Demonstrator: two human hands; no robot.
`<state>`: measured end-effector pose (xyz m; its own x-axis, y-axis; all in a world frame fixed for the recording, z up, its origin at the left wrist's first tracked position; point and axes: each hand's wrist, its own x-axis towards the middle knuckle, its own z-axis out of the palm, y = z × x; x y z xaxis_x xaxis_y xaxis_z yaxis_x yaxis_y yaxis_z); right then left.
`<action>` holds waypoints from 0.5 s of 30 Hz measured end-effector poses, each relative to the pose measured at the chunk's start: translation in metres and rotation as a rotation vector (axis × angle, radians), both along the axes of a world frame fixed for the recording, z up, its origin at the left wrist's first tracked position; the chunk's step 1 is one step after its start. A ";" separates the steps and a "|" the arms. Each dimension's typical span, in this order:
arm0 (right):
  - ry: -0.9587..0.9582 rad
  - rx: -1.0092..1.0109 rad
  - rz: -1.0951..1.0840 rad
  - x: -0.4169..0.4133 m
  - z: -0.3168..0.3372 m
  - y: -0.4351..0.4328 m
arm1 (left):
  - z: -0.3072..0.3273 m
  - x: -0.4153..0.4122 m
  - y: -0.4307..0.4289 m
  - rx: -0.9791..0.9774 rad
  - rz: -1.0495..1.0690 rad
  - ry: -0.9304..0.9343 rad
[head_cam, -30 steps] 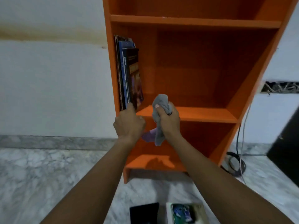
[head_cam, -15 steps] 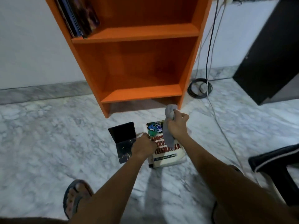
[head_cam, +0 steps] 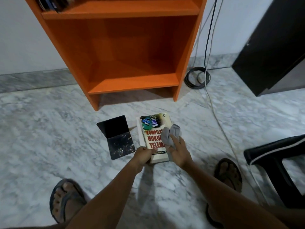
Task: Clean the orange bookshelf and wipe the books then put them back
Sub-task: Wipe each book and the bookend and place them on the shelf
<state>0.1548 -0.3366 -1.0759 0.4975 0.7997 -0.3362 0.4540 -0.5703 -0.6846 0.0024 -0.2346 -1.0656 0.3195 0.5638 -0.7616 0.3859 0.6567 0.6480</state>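
1.0 s ago both hands were up at the middle shelf of the orange bookshelf (head_cam: 132,80), next to the books (head_cam: 51,4) standing at its left end. now the view has dropped to the floor (head_cam: 49,129) and both hands are on a book (head_cam: 152,129) lying flat just in front of the bookshelf's foot.

left hand (head_cam: 143,154): fingers curled round the book's near left corner, thumb on the cover.

right hand (head_cam: 179,152): still has the grey cloth (head_cam: 170,133) bunched in its fingers, now pressed onto the right half of the cover.

a dark folded case (head_cam: 118,138) lies on the floor just left of the book, untouched.

reading: work has moved from shelving to the next item. this book is steadied for wiping, then it goes back on a shelf. the case looks to be next. watch the book sliding on the smooth floor under the cloth.
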 end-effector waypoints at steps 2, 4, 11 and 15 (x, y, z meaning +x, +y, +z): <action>-0.049 -0.042 0.052 -0.004 0.005 -0.003 | 0.007 0.004 -0.003 -0.061 0.032 -0.108; -0.180 -0.127 0.146 -0.010 0.009 -0.005 | 0.016 0.004 -0.005 -0.089 0.067 -0.222; -0.046 0.295 0.214 -0.032 0.060 0.041 | 0.082 -0.014 0.004 0.037 -0.120 -0.456; -0.183 0.484 0.170 -0.023 0.104 0.086 | 0.117 -0.020 0.005 0.098 -0.228 -0.477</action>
